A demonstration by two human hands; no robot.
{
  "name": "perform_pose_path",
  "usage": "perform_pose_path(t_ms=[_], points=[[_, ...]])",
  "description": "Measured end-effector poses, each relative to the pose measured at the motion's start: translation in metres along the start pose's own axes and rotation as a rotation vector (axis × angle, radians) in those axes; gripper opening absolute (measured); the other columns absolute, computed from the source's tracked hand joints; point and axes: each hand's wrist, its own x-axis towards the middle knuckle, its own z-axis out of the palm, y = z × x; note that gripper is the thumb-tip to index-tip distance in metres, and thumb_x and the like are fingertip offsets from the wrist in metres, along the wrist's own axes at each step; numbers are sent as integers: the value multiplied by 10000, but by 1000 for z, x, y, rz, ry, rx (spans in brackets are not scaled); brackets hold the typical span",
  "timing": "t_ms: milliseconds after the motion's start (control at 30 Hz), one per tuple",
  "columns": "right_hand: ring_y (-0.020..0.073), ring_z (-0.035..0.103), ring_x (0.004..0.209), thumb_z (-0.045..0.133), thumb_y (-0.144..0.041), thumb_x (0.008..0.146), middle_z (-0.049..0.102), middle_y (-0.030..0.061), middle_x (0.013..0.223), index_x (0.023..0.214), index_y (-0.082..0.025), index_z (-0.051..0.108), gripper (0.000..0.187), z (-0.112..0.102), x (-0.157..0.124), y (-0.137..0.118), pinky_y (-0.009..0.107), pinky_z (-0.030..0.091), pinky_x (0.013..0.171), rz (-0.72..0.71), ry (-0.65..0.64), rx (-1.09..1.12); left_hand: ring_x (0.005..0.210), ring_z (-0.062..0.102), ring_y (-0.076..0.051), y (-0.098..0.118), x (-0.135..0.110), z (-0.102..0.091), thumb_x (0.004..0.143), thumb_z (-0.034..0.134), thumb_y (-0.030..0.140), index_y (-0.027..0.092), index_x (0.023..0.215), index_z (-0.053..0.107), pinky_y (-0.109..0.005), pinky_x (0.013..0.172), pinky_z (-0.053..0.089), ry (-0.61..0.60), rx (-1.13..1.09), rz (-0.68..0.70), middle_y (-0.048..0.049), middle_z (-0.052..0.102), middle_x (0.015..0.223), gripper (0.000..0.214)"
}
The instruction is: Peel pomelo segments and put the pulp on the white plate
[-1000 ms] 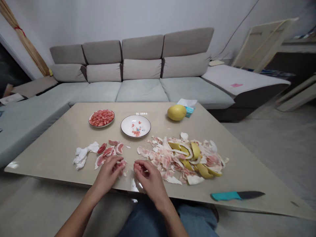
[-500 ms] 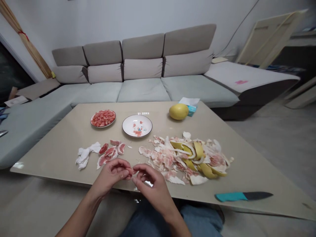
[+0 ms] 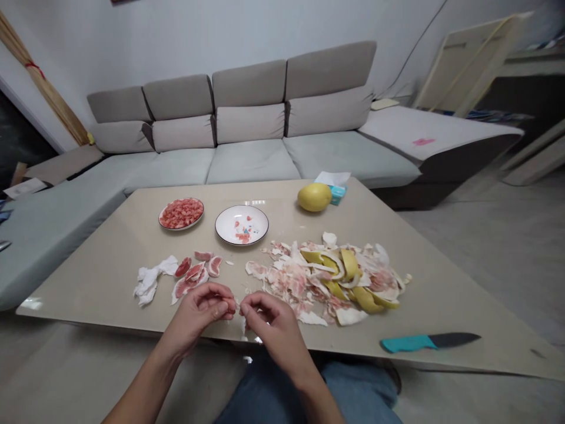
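Pomelo piece (image 3: 233, 304) is pinched between left hand (image 3: 198, 317) and right hand (image 3: 271, 327), fingertips meeting over the near tabletop (image 3: 110, 277), probably so scraps drop by the peels (image 3: 335, 280).

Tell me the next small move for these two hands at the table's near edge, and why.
Probably ease the left hand and right hand apart to strip the skin. Both pinch one small pink fruit piece between them. Cleaned flesh already fills the far plate, and torn skin scraps lie in the peel pile to the right.
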Motion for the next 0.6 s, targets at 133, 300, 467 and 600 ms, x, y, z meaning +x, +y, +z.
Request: perform_pose_path(t_ms=[133,300,467,600], points=[[145,531,551,621,-412,814,575,-10,600,694,-199,612,244,-11,6,9,241,417,514,16,146,-31,727,653,-103,3,0,0,730,803,271,166,931,682,-201,695,548,50,-176,-118,-28,684,851,257],[203,591,724,599,-312,825,665,62,842,835,-203,673,132,-26,16,28,317,483,674,-136,326,-340,737,645,-88,4,0,3,710,820,262,143,906,702,-175,730,546,16,-250,-188,-23,630,866,259],[243,613,927,540,-266,888,694,74,931,856,-241,712,176,-20,13,25,386,463,870,-247,247,-348,712,605,-94,6,-2,13,681,835,260,143,856,687,-178,683,526,8,-125,-95,-20,614,835,258],[232,615,964,570,-273,883,684,75,1011,941,-241,711,156,-13,7,15,364,482,878,-221,235,-183,740,616,-133,7,-3,16,694,820,298,143,872,693,-243,704,541,17,-39,-46,-35,632,839,268]])
